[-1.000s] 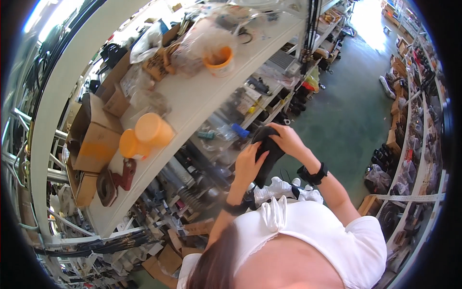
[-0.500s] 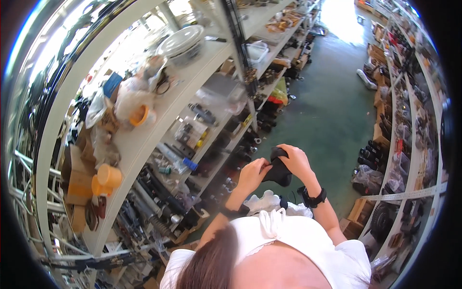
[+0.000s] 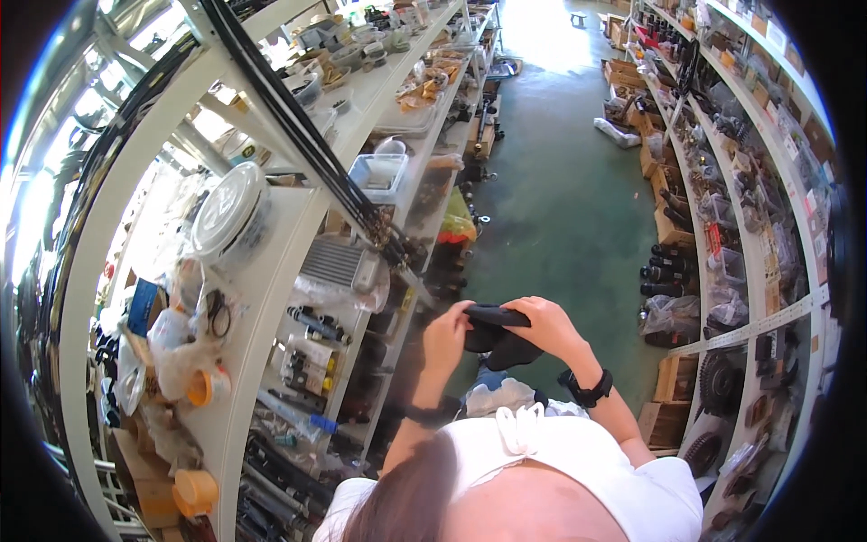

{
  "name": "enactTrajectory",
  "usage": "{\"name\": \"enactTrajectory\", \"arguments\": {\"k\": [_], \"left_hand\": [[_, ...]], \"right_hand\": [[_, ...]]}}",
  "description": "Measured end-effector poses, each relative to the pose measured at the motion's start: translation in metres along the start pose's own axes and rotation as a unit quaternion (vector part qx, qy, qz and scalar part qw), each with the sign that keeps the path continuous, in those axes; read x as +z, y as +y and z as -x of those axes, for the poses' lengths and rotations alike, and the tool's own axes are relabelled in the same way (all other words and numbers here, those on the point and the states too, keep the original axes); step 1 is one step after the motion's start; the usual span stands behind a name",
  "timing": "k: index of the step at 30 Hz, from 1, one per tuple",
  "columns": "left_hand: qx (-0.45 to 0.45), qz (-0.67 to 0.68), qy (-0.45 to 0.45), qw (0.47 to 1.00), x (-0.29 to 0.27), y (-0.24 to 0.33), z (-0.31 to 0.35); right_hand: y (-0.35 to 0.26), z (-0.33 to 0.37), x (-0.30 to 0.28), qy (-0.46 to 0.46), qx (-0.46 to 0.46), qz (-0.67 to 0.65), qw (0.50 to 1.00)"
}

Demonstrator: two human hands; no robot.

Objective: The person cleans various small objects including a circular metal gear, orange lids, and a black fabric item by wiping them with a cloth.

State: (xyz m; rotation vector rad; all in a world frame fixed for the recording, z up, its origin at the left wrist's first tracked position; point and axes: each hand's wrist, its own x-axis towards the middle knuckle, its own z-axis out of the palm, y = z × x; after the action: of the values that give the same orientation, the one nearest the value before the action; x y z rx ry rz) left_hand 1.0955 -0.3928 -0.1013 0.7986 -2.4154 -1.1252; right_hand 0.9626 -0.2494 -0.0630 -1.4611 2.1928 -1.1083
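Both hands are raised in front of my chest over the aisle, holding a soft black cloth item (image 3: pixel 510 350). It looks like a sock or a glove, but I cannot tell which. My left hand (image 3: pixel 443 341) pinches the left end of its upper band. My right hand (image 3: pixel 553 327) grips the right end, with fingers over the top edge. The band is stretched flat between the two hands, and the rest hangs below in a folded shape. Each wrist wears a black strap; the right one (image 3: pixel 591 388) shows clearly.
A white shelf rack (image 3: pixel 271 298) runs close along my left, bearing a lidded white tub (image 3: pixel 230 212), an orange tape roll (image 3: pixel 206 387) and metal parts. Another rack stands on the right, with cardboard boxes (image 3: pixel 675 379) at its foot. The green floor (image 3: pixel 560 190) lies between them.
My hands have moved apart and slightly left in the picture, stretching the black item's upper band between them. My view has shifted, showing more of the right rack.
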Motion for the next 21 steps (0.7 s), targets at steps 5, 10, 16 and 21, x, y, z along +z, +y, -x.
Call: {"name": "enactTrajectory", "arguments": {"k": [5,10,16,21], "left_hand": [[0.061,-0.005,0.104,0.993,-0.01,-0.002,-0.05],[0.077,0.029,0.143,0.986,-0.016,-0.005,-0.096],[0.225,-0.053,0.142,0.962,-0.02,-0.006,-0.166],[0.241,-0.048,0.098,0.964,0.003,0.007,-0.225]], "right_hand": [[0.024,-0.061,-0.016,-0.037,-0.029,0.066,0.997],[0.048,-0.114,-0.02,-0.05,-0.02,0.102,0.993],[0.075,-0.155,-0.033,-0.027,-0.001,0.104,0.994],[0.118,-0.187,-0.053,-0.043,0.054,0.121,0.99]]}}
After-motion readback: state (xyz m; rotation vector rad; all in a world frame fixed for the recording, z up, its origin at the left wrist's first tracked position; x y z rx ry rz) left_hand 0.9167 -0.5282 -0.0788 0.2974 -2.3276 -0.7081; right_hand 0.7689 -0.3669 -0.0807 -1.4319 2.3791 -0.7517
